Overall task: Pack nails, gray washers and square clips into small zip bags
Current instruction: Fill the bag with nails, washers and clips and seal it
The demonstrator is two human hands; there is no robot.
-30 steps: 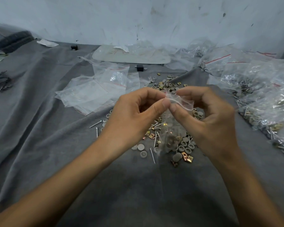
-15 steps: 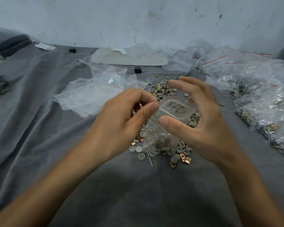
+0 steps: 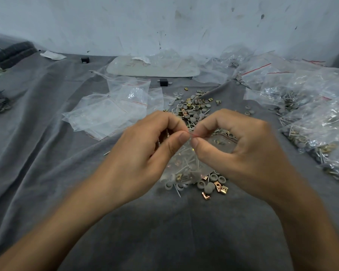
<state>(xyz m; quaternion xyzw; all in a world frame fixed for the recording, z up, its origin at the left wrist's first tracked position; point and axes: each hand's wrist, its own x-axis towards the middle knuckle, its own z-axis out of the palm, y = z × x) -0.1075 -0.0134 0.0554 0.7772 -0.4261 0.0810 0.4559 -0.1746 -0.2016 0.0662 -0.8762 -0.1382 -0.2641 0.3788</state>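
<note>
Gray cloth, frame centre: left hand and right hand pinch the filled zip bag at its red seal. Risk: partial seal, or nails pierce film; contents spill.

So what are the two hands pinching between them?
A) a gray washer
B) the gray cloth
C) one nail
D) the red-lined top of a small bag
D: the left hand and right hand pinch the red zip edge of the bag, which hangs below with nails inside.
</note>
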